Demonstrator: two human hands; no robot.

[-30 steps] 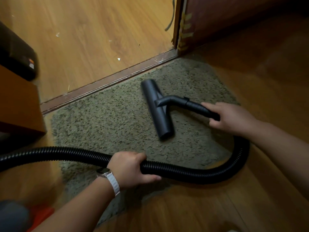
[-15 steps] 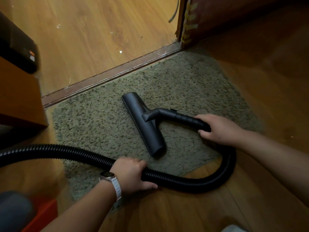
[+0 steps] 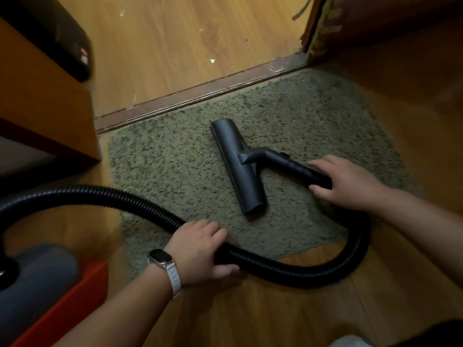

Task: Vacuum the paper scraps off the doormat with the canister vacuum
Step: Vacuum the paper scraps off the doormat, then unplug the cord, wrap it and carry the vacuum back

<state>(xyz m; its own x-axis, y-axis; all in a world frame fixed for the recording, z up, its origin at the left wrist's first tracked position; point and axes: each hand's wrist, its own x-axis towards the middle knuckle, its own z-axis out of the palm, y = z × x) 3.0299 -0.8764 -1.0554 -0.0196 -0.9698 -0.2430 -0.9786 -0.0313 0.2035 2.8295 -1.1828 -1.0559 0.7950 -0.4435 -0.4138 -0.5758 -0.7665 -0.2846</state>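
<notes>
A shaggy olive-grey doormat (image 3: 175, 166) lies on the wood floor against a door threshold. The black floor nozzle (image 3: 238, 166) of the vacuum rests flat on the mat near its middle. My right hand (image 3: 350, 184) grips the black wand (image 3: 300, 169) just behind the nozzle. The ribbed black hose (image 3: 125, 199) loops round the mat's near edge, and my left hand (image 3: 200, 249), with a watch on the wrist, grips it there. The grey and red canister (image 3: 37, 284) sits at the bottom left. I see no paper scraps on the mat.
A brown threshold strip (image 3: 200, 96) borders the mat's far side. Beyond it, small white scraps (image 3: 212, 61) lie on the lighter floor. An orange cabinet (image 3: 37, 101) with a black object (image 3: 70, 46) behind it stands at left. A door edge (image 3: 318, 28) stands at the top right.
The nozzle slid left and toward me across the mat, then back a little to the right. My left hand kept its grip on the hose. The canister has come into view at bottom left.
</notes>
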